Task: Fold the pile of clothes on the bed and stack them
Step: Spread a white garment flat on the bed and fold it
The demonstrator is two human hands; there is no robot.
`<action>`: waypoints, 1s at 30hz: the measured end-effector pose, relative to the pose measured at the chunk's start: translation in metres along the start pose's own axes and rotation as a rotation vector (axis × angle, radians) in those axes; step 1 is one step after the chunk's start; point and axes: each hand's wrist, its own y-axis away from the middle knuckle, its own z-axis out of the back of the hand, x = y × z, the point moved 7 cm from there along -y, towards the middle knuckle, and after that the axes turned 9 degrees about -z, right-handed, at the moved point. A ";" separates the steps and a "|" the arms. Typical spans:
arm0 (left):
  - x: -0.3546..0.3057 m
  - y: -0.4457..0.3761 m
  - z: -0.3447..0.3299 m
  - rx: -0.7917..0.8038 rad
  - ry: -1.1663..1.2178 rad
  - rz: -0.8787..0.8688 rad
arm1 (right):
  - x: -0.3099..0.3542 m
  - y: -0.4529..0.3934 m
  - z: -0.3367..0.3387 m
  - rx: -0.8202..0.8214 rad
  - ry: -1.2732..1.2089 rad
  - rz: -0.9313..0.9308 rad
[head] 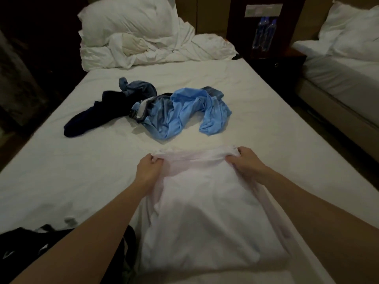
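Currently folding the white garment (205, 218), spread flat on the near part of the bed (61, 181), right in front of the person. Fabric looks thin, light and limp: no stiffness, will sag and crease wherever unsupported, probably a bit slick. Best held at the corners of an edge so it hangs straight, which is what's happening.

Left hand (148, 171) pinches the far-left corner, fingers curled round a bunch of cloth. Right hand (244, 162) pinches the far-right corner the same way, knuckles up. Both forearms reach forward from the near edge, roughly parallel, the far edge of the garment pulled taut between the hands.

Unfolded pile sits farther up the bed: light blue shirt (184, 113) in the middle, dark navy item (90, 117) to its left, touching it. Black clothing (30, 242) at near left, unclear whether it's folded.

Judgement: early in the task, most of the pile untouched.
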 end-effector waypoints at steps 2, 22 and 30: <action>-0.014 0.017 0.012 0.072 0.173 0.044 | 0.011 0.021 0.012 0.001 -0.112 0.016; -0.141 0.293 0.180 -0.155 0.845 -0.005 | 0.048 0.366 0.135 -0.221 -0.451 0.410; -0.150 0.372 0.224 -0.141 0.866 -0.142 | 0.039 0.457 0.150 -0.233 -0.556 0.441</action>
